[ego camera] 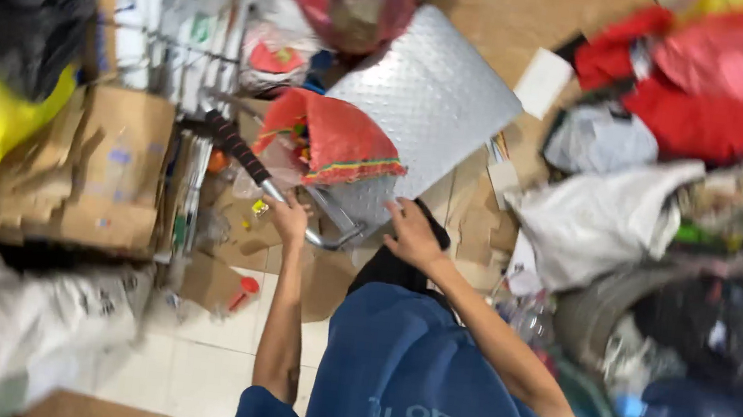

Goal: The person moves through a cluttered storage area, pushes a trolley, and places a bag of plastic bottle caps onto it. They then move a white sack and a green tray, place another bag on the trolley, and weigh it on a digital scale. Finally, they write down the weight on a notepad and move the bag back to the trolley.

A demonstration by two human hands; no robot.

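Flattened brown cardboard boxes (pixel 109 167) lie leftmost. Your left hand (pixel 288 218) grips a bent silver metal tube with a black ribbed handle (pixel 252 166), under a red folded cloth with striped trim (pixel 342 141). Your right hand (pixel 412 233) rests fingers-spread beside the silver bubble-wrap sheet (pixel 434 96).

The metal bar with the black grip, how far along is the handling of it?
Done: the left hand grips the metal bar below its black grip. In hand: the right hand rests open on the silver bubble sheet, beside the red cloth. Left: bar, sheet and cloth all lie amid the cardboard; nothing looks lifted away yet.
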